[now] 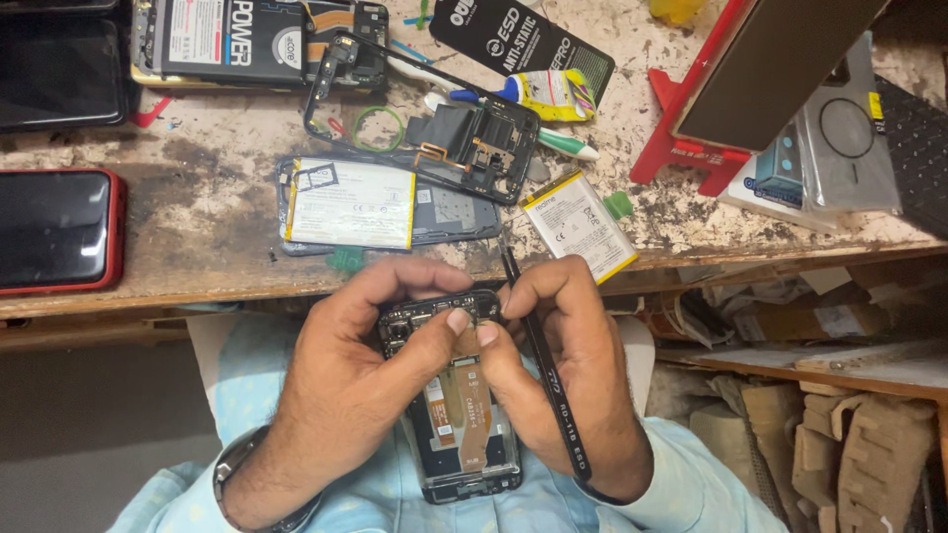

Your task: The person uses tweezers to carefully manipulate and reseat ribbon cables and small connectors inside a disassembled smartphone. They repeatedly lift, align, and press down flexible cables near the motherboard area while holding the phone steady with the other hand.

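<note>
An opened black phone (459, 419) with its back off lies between my hands above my lap, showing a board and an orange flex cable. My left hand (346, 380) grips its upper left side, thumb pressed on the top part. My right hand (573, 365) holds the right side, and black tweezers (548, 370) lie across its fingers, tip pointing up towards the bench edge. Both thumbs meet over a small part near the phone's top.
The worn bench (207, 188) carries another opened phone with a white battery (351, 202), a loose battery (581, 225), a black frame (474, 148), a glue tube (548, 94), a red-cased phone (59, 229) at left and a red stand (691, 128) at right.
</note>
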